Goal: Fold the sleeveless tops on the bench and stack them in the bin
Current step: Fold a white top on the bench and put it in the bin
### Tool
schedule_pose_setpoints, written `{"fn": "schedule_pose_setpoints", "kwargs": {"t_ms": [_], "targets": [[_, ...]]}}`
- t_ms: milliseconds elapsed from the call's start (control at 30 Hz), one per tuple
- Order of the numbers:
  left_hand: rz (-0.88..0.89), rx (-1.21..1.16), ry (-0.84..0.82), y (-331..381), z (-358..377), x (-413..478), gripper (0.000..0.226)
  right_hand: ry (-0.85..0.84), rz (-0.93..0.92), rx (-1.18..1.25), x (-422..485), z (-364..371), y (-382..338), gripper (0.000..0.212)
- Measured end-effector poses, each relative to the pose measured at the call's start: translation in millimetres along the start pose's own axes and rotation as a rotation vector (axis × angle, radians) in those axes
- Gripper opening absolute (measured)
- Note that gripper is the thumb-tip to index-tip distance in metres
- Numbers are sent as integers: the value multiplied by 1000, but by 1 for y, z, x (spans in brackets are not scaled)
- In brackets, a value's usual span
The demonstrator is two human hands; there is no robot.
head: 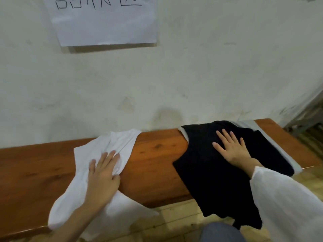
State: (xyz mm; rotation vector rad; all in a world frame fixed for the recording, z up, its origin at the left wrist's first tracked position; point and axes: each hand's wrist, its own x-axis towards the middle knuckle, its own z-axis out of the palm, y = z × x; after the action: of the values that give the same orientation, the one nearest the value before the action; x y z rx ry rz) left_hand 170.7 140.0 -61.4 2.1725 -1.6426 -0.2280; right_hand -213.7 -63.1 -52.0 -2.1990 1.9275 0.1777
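A white sleeveless top (82, 175) lies across the wooden bench (153, 161), its lower part hanging over the front edge. My left hand (103, 177) lies flat on it with straight fingers, and the cloth bunches by the fingertips. To the right a black top (209, 168) is spread over a light grey garment (272, 142), and it too drapes over the front edge. My right hand (232, 149) presses flat on the black top with fingers spread. No bin is in view.
The bench stands against a white wall with a paper sign (104, 21) taped up high. A metal frame (307, 116) stands past the bench's right end. Tiled floor (174, 222) and my knee (222, 233) show below the bench.
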Motion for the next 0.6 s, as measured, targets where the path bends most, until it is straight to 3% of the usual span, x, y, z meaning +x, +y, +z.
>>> {"fn": "schedule_pose_setpoints", "kwargs": {"t_ms": [67, 133, 200, 267, 367, 467, 600], "targets": [[-80, -246, 135, 6, 4, -4, 52, -28, 46, -41, 1, -2, -12, 62], [-203, -514, 252, 16, 2, -8, 42, 87, 35, -96, -11, -5, -40, 59], [-248, -632, 450, 18, -7, -11, 29, 246, -80, -3, -38, -1, -84, 61], [-286, -607, 564, 7, -15, -9, 25, 270, -289, 218, -79, 7, -138, 54], [-248, -557, 450, -11, -19, -6, 30, 158, -438, 453, -141, 21, -219, 45], [-126, -621, 106, -16, -21, -16, 59, 94, -387, 473, -174, 37, -287, 60], [-26, -651, 62, -27, -31, -37, 61, 95, -319, 425, -184, 43, -312, 40]]}}
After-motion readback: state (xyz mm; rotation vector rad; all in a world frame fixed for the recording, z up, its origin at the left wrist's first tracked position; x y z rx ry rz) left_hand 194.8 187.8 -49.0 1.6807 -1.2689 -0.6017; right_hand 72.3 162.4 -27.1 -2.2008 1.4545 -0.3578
